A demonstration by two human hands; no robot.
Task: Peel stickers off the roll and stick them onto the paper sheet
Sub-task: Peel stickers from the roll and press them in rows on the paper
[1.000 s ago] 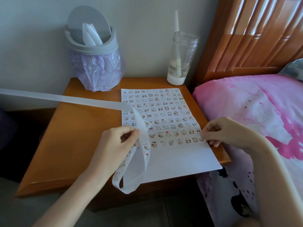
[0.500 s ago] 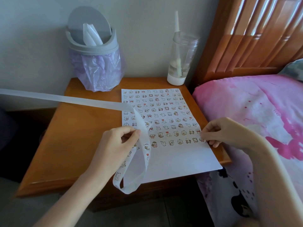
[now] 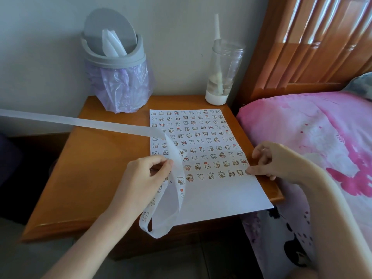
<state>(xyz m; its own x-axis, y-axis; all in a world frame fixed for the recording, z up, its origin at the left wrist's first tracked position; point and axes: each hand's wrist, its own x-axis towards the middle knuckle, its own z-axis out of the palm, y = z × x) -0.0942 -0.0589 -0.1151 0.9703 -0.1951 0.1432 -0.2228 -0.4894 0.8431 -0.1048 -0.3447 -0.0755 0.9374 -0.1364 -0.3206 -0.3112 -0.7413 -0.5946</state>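
A white paper sheet (image 3: 217,198) lies on the wooden bedside table (image 3: 96,178), covered with rows of small cartoon stickers down to its lower third. My left hand (image 3: 145,178) pinches the translucent sticker strip (image 3: 96,123), which comes in from the left, bends over my fingers and loops down past the table's front edge with a few stickers still on it. My right hand (image 3: 279,162) rests at the sheet's right edge, its index fingertip pressing the last sticker (image 3: 247,172) of the bottom row.
A grey swing-lid bin (image 3: 114,63) with a purple liner stands at the back left of the table. A clear bottle (image 3: 223,73) with a white base stands at the back right. A bed with a pink cover (image 3: 314,137) and wooden headboard adjoins on the right.
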